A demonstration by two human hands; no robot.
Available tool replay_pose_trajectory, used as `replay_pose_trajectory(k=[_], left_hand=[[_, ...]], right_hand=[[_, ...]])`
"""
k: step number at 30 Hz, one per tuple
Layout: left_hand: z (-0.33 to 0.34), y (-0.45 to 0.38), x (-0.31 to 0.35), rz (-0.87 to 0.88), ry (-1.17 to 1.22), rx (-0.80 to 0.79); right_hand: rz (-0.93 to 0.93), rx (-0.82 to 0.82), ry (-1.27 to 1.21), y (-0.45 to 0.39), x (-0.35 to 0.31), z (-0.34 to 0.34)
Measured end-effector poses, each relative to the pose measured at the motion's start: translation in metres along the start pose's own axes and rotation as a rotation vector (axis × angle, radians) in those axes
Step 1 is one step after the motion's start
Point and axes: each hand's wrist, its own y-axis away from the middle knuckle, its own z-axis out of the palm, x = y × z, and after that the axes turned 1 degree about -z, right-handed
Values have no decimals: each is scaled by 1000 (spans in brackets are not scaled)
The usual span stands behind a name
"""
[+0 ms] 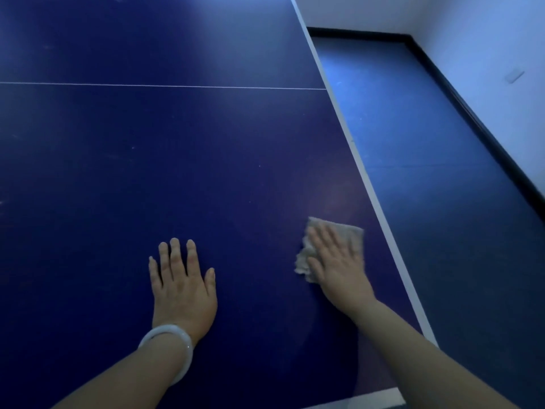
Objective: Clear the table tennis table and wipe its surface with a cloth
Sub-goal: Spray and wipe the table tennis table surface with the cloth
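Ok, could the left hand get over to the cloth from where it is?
Probably yes. The left hand lies flat on the table beside the cloth, with only bare surface between; the right hand covers much of it.

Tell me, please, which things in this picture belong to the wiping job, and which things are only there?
Job: cloth pressed flat under the right hand; table; left hand flat on the table.

Only there: bracelet on the left wrist; floor; wall; wall plate.

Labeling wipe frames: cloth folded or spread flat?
Bunched, not spread flat: the cloth shows crumpled edges beside the right hand pressing it on the table.
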Motion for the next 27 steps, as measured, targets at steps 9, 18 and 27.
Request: replay_pose_trajectory(k=[9, 18, 27], left_hand=[[0, 2, -1, -3, -35, -12], [2, 1, -3, -4, -27, 0], [1, 1, -3, -6, -16, -5]], right_hand=[[278, 90, -68, 90, -47, 19], [-105, 1, 4, -62, -51, -1], [160, 98, -63, -12, -58, 11]])
